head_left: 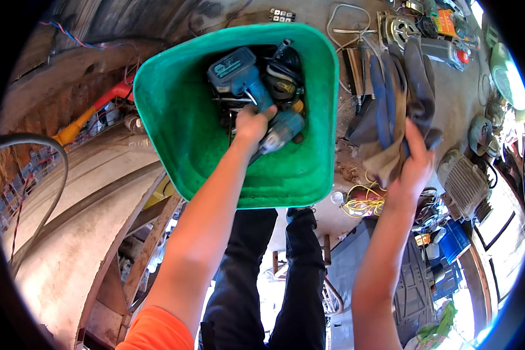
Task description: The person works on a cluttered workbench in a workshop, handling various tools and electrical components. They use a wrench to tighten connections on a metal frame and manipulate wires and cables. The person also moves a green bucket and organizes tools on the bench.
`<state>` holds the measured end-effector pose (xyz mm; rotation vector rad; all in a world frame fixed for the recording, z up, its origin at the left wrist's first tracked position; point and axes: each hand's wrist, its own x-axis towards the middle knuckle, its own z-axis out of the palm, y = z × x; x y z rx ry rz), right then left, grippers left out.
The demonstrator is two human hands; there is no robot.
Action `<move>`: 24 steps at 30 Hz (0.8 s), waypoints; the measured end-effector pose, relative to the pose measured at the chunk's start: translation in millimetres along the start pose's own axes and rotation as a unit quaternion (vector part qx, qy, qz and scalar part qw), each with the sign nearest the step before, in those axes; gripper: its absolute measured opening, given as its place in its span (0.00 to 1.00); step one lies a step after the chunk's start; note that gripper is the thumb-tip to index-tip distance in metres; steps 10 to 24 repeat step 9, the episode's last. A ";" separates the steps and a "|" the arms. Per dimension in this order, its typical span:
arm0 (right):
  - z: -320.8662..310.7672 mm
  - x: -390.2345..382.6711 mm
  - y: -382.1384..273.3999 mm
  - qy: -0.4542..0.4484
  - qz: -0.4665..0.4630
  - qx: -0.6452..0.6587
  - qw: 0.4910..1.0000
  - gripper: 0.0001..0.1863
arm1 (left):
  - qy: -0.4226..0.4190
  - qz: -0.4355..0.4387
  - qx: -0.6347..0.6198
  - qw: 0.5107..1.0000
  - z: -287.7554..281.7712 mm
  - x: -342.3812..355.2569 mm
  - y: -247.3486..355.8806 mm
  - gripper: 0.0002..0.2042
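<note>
A green plastic tub [157, 125] stands in front of me with tools inside it. My left hand [252, 123] reaches into it, fingers closed round the handle of a blue cordless impact driver [286, 129]. The driver's battery end points up and to the left, its nose down toward me. Beside it in the tub lies a dark power tool [283, 81], partly hidden. On the right, outside the tub, my right hand [414, 163] is closed on a bunched dark grey, blue and tan cloth [391, 99], which hangs in folds.
A pale curved panel [81, 216] with a wooden frame is at the left, near a red and yellow tool [99, 108]. On the right floor are a coil of yellow wire [364, 201], a finned grey motor [464, 184], a blue container [454, 240] and assorted parts.
</note>
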<state>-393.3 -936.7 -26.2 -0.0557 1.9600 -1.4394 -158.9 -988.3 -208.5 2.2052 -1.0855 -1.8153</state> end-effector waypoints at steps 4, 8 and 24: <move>-39.9 -54.0 14.0 -0.022 0.064 -0.023 0.997 0.13 | -0.168 -0.094 -0.267 0.944 -48.7 -91.7 32.2 0.12; -50.5 -130.8 0.5 -0.198 0.296 0.110 0.928 0.34 | -0.159 -0.045 -0.222 0.961 -74.0 -196.0 53.9 0.16; -47.8 -130.9 -5.1 -0.204 0.294 0.110 0.927 0.34 | -0.149 0.013 -0.153 0.977 -70.9 -216.4 51.9 0.17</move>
